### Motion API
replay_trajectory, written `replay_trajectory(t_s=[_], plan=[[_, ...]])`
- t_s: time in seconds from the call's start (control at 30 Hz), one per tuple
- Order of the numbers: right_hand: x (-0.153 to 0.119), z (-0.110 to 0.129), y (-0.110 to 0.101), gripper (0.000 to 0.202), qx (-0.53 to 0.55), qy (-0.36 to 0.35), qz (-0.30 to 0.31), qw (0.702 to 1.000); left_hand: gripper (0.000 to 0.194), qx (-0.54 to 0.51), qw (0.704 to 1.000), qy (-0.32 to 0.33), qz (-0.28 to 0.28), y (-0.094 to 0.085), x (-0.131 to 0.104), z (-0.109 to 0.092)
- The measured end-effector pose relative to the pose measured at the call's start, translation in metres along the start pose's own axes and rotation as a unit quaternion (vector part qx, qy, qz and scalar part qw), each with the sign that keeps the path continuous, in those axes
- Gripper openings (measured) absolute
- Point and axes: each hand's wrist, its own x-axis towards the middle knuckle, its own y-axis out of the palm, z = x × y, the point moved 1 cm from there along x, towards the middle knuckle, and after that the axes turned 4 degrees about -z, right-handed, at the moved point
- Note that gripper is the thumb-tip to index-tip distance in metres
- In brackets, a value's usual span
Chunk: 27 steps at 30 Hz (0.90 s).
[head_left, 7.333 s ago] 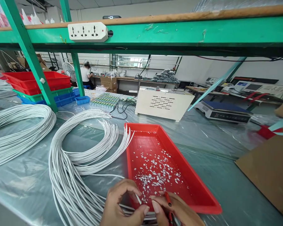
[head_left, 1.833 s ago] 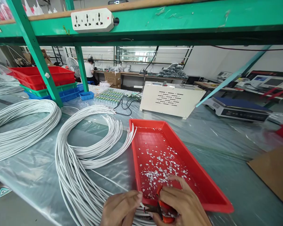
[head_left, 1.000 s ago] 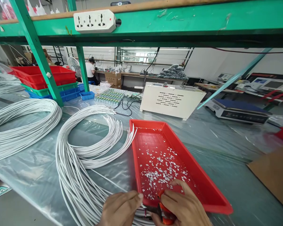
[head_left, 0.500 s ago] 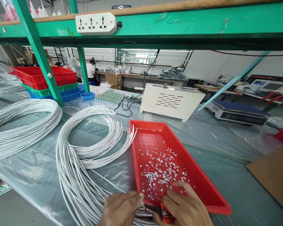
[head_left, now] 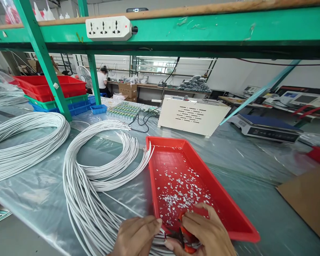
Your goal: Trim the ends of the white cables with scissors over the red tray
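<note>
At the bottom of the head view, my left hand (head_left: 138,233) pinches a white cable (head_left: 162,231) near its end, where thin dark and reddish inner wires stick out. My right hand (head_left: 202,231) is wrapped round orange-handled cutters (head_left: 187,234). Their dark jaws lie just right of the cable end; whether they touch it I cannot tell. Under both hands runs a large coil of white cables (head_left: 78,192). Beyond my right hand sits a red tray (head_left: 221,181), with many small silvery scraps (head_left: 176,197) strewn over its floor.
Another cable coil (head_left: 29,160) lies at the left. Behind stand a beige metal box (head_left: 192,115), a scale (head_left: 266,128) and stacked bins (head_left: 50,87). A green shelf beam (head_left: 202,32) with a power strip (head_left: 108,28) crosses overhead. Cardboard (head_left: 306,199) is at the right.
The cutters' dark jaws have shifted slightly to the right of the cable end, and its inner wires show more plainly. My right thumb has come closer to them. My left hand stays nearly still.
</note>
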Motion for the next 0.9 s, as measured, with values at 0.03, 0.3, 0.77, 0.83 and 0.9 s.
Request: replay_trajectory(t_s=[0.03,0.3,0.77,0.83,0.9], plan=[[-0.0003,0.0005,0.0010,0.034,0.003,0.002,0.008,1.000,0.020,0.001,1.000,0.002,0.000,-0.0006,0.0004,-0.0003],[-0.0041,0.0006,0.0049,0.035,0.018,0.006,0.058,0.998,0.020,0.023,1.000,0.016,-0.005,-0.0032,0.0046,-0.0034],[-0.0057,0.0037,0.0050,0.031,0.002,0.010,0.028,1.000,0.017,0.009,1.000,0.001,-0.011,-0.0020,0.0066,-0.0073],[-0.0064,0.0029,0.0060,0.032,-0.016,-0.001,0.025,1.000,0.018,0.009,1.000,-0.010,-0.009,-0.0012,0.0061,-0.0074],[-0.0069,0.0019,0.0067,0.033,-0.038,-0.019,0.024,0.999,0.019,0.007,1.000,-0.020,-0.004,-0.0001,0.0052,-0.0071]])
